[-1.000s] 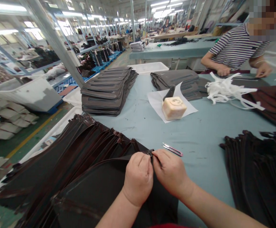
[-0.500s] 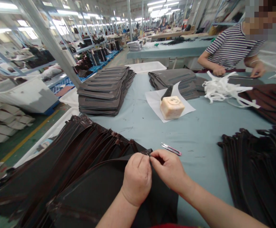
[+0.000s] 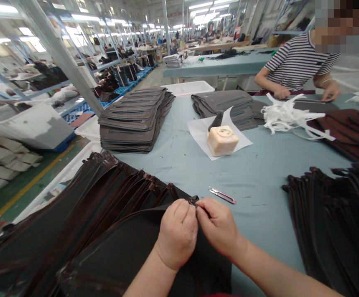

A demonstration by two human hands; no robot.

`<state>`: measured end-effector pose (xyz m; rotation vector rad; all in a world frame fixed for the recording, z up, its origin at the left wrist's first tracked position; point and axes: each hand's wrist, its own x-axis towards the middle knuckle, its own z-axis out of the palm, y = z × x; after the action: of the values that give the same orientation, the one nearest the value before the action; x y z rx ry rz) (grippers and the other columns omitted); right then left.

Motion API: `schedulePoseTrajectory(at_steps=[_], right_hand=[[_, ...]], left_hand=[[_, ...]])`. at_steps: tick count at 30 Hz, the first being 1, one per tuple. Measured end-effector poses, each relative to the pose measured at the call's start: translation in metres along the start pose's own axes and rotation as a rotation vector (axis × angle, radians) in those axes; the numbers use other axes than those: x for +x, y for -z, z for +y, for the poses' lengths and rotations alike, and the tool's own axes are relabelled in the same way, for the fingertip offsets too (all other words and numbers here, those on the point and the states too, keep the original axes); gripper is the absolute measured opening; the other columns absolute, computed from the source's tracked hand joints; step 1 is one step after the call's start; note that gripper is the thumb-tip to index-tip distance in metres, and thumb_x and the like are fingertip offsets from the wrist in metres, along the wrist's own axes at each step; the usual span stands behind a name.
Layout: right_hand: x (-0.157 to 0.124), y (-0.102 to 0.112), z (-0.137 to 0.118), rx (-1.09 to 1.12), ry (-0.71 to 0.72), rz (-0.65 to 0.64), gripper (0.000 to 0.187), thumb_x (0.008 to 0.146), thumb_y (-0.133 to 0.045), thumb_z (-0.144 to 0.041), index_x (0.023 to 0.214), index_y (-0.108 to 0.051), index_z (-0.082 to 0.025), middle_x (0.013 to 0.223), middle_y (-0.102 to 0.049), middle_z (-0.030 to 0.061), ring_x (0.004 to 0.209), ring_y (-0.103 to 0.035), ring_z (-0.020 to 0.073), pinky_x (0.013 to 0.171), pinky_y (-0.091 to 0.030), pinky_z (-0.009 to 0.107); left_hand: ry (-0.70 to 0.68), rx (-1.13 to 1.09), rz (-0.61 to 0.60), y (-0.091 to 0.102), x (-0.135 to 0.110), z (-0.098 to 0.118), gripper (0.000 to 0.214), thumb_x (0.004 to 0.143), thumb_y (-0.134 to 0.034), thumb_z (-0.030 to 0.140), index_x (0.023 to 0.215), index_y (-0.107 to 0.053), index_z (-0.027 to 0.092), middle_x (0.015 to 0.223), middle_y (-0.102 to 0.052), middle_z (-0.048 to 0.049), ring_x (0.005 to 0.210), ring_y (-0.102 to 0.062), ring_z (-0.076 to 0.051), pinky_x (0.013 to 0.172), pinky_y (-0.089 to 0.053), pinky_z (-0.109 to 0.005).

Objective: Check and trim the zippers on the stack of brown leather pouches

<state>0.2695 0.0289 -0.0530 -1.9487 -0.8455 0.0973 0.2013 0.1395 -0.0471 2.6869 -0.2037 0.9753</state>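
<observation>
My left hand point(image 3: 178, 233) and my right hand point(image 3: 218, 225) meet at the corner of the top dark brown fabric piece point(image 3: 126, 255), both pinching its zipper end point(image 3: 194, 202). This piece lies on a fanned stack of like dark pieces point(image 3: 83, 206) at the table's near left. Small pink thread snips point(image 3: 223, 195) lie on the blue-grey table point(image 3: 260, 173) just beyond my right hand.
A second dark stack point(image 3: 331, 218) lies at the right. Further off are grey panel stacks point(image 3: 134, 117), a waxy block on white paper point(image 3: 222, 140) and white tape strips point(image 3: 286, 115). A person in a striped shirt point(image 3: 300, 62) works across the table. White bins point(image 3: 27, 123) stand at left.
My hands stay pinched on the zipper end with only small finger shifts. The view has tilted slightly.
</observation>
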Motion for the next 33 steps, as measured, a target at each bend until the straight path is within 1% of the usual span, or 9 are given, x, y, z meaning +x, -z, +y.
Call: schedulePoseTrajectory(at_steps=[3, 7, 9, 11, 16, 22, 24, 29, 33], right_hand=[[0.000, -0.001, 0.003, -0.040, 0.041, -0.019, 0.021, 0.079, -0.039, -0.018, 0.066, -0.056, -0.016, 0.065, -0.055, 0.0043, 0.064, -0.050, 0.0145, 0.061, -0.037, 0.027], [0.007, -0.006, 0.004, 0.233, -0.371, -0.103, 0.020, 0.075, -0.043, -0.021, 0.058, -0.052, -0.017, 0.053, -0.053, 0.0006, 0.053, -0.048, 0.0121, 0.053, -0.037, 0.024], [0.010, -0.008, 0.005, 0.402, -0.539, -0.149, 0.017, 0.074, -0.044, -0.023, 0.059, -0.050, -0.017, 0.047, -0.051, -0.0016, 0.047, -0.045, 0.0106, 0.048, -0.036, 0.022], [0.010, -0.009, 0.005, 0.483, -0.550, -0.146, 0.016, 0.073, -0.045, -0.026, 0.062, -0.050, -0.017, 0.047, -0.051, -0.0025, 0.046, -0.045, 0.0102, 0.047, -0.036, 0.022], [0.007, -0.009, 0.007, 0.373, -0.365, -0.081, 0.015, 0.073, -0.049, -0.026, 0.062, -0.053, -0.016, 0.054, -0.052, -0.0020, 0.053, -0.047, 0.0108, 0.052, -0.038, 0.022], [0.004, -0.004, 0.007, 0.175, -0.087, -0.065, 0.018, 0.077, -0.046, -0.019, 0.062, -0.056, -0.017, 0.058, -0.053, -0.0006, 0.058, -0.049, 0.0108, 0.057, -0.038, 0.023], [0.002, -0.005, 0.006, 0.134, -0.015, -0.029, 0.018, 0.077, -0.045, -0.018, 0.063, -0.056, -0.017, 0.059, -0.051, -0.0003, 0.059, -0.048, 0.0110, 0.057, -0.037, 0.023], [-0.004, -0.011, 0.006, 0.112, -0.008, 0.008, 0.017, 0.078, -0.044, -0.015, 0.064, -0.054, -0.018, 0.059, -0.049, -0.0007, 0.058, -0.047, 0.0111, 0.056, -0.037, 0.023], [-0.004, -0.007, 0.012, 0.114, 0.009, 0.036, 0.009, 0.078, -0.046, -0.018, 0.074, -0.054, -0.019, 0.070, -0.053, 0.0018, 0.069, -0.050, 0.0136, 0.065, -0.041, 0.026]], left_hand=[[0.185, -0.097, 0.010, -0.003, 0.003, 0.004, 0.016, 0.075, -0.045, 0.004, 0.077, -0.057, 0.014, 0.074, -0.058, -0.0064, 0.076, -0.055, -0.017, 0.072, -0.048, -0.031], [0.727, -0.243, -0.057, -0.006, 0.010, 0.007, 0.017, 0.075, -0.046, 0.011, 0.061, -0.054, 0.016, 0.060, -0.054, -0.0002, 0.059, -0.052, -0.012, 0.058, -0.044, -0.026], [0.878, -0.325, -0.135, -0.005, 0.013, 0.005, 0.017, 0.075, -0.047, 0.015, 0.060, -0.054, 0.017, 0.058, -0.053, 0.0013, 0.056, -0.052, -0.012, 0.056, -0.043, -0.025], [0.868, -0.396, -0.186, -0.002, 0.015, 0.001, 0.014, 0.076, -0.047, 0.016, 0.065, -0.056, 0.017, 0.063, -0.056, 0.0010, 0.061, -0.053, -0.012, 0.059, -0.044, -0.025], [0.583, -0.451, -0.218, 0.007, 0.015, -0.008, 0.010, 0.077, -0.050, 0.016, 0.085, -0.057, 0.018, 0.082, -0.058, -0.0016, 0.077, -0.054, -0.012, 0.072, -0.044, -0.024], [0.396, -0.333, -0.242, 0.009, 0.013, -0.007, 0.017, 0.081, -0.041, 0.013, 0.076, -0.057, 0.016, 0.075, -0.056, -0.0037, 0.073, -0.052, -0.013, 0.070, -0.042, -0.026], [0.459, -0.262, -0.228, 0.007, 0.016, -0.003, 0.017, 0.078, -0.042, 0.012, 0.066, -0.054, 0.016, 0.068, -0.054, -0.0022, 0.067, -0.050, -0.014, 0.065, -0.041, -0.026], [0.870, -0.297, -0.169, 0.000, 0.019, 0.004, 0.019, 0.070, -0.046, 0.013, 0.052, -0.049, 0.017, 0.053, -0.049, 0.0026, 0.054, -0.048, -0.011, 0.054, -0.038, -0.023], [0.846, -0.411, -0.171, 0.003, 0.016, 0.000, 0.018, 0.076, -0.045, 0.020, 0.061, -0.054, 0.017, 0.061, -0.055, 0.0016, 0.061, -0.052, -0.012, 0.060, -0.040, -0.023]])
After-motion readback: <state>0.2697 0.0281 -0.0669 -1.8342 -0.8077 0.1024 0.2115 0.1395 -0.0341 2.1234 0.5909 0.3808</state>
